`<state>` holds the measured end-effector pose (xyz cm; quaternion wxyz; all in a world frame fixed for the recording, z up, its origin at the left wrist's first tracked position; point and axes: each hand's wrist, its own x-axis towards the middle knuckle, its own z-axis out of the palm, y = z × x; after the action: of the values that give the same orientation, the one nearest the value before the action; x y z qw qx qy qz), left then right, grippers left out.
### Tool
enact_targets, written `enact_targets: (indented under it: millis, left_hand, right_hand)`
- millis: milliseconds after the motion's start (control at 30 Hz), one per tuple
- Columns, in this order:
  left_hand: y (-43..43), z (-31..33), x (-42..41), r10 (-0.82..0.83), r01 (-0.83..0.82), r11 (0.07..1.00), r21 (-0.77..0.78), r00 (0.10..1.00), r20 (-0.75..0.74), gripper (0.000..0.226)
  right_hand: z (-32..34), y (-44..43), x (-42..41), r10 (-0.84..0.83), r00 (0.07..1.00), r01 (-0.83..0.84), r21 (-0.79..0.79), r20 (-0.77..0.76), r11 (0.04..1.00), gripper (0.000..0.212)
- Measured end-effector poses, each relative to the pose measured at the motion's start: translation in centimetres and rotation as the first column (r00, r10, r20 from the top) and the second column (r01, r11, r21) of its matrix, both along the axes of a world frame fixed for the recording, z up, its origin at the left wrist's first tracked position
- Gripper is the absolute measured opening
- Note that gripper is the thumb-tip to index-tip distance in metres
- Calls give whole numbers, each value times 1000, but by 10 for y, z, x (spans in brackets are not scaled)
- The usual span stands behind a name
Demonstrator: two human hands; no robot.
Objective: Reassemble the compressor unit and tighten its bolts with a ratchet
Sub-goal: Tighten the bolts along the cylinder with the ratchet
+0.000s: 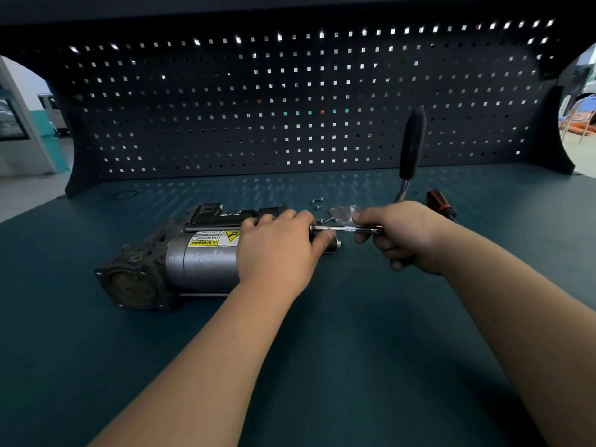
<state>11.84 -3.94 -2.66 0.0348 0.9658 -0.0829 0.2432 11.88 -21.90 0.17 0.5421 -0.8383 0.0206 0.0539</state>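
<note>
— Starting with the biggest thing: what lies under the hands?

— A dark green workbench [322, 366], with a pegboard [290, 108] rising beyond both hands. The compressor unit [200, 259] lies on its side on the bench, long axis running left to right. Its flanged end points away to the left of the left hand [277, 250], and its motor end sits under that hand's palm.

— Is that hand gripping it?

— Yes. The fingers curl over the top of the cylinder's end and the thumb comes round the near side, so it is clamped on the unit. I'd judge it is steadying it.

— And the right hand [403, 237]?

— Closed round the head of the ratchet [412, 146], whose black handle stands up behind the knuckles. The extension bar [342, 228] runs from that fist straight leftward, roughly in line with the unit's axis, to the end face beside the left thumb.

— So what does the coming move turn on?

— Seating on a bolt in that end face, to the left of the right hand, which does the turning. The thumb hides the tip, so I can't tell whether it is engaged.

— Smaller things?

— A screwdriver [440, 203] just beyond the right hand, a metal plate [343, 213] behind the gap between the hands, and loose bolts [317, 201] beyond that.
</note>
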Motion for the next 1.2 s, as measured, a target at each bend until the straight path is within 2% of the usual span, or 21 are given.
enact_targets:
  millis: [133,200,267,300,333,400,500,700,900,1033,1100,1200]
  left_hand:
    - [0,0,0,1,-1,1000,6,1000,7,47]
    - [1,0,0,5,-5,1000,12,1000,8,48]
    - [0,-1,0,12,-12,1000,21,1000,6,48]
    - [0,-1,1,15,-15,1000,25,1000,5,48]
    - [0,-1,1,18,-18,999,27,1000,3,48]
    - [0,-1,2,26,-26,1000,18,1000,-2,48]
    - [-1,0,2,32,-32,999,2,999,4,47]
    - [0,-1,0,28,-28,1000,-3,999,16,49]
    - [1,-3,0,6,-4,999,-39,999,43,43]
    - [1,-4,0,11,-9,999,-47,999,39,42]
    - [1,-4,1,13,-11,999,-47,999,34,41]
    - [1,-5,0,19,-18,999,-37,999,31,40]
  right_hand:
    - [2,0,1,13,994,-6,64,-107,998,44]
    - [-1,-2,2,18,995,-9,88,-100,996,46]
    - [-7,-2,2,22,1000,-23,35,13,999,45]
    - [-12,-4,3,27,991,-20,-54,127,998,43]
    - [-16,-6,3,46,963,2,-176,265,984,39]
    - [-19,-14,2,168,846,71,-419,506,905,28]
    - [-16,-20,-3,365,718,108,-612,593,783,21]
    - [-18,-21,-2,410,615,173,-623,673,762,23]
    - [-20,-17,-5,421,447,309,-578,789,755,15]
    - [-22,-17,-3,415,470,282,-578,779,766,15]
    - [-23,-14,-1,338,549,228,-526,765,819,8]
    - [-22,-10,0,177,704,141,-380,688,914,25]
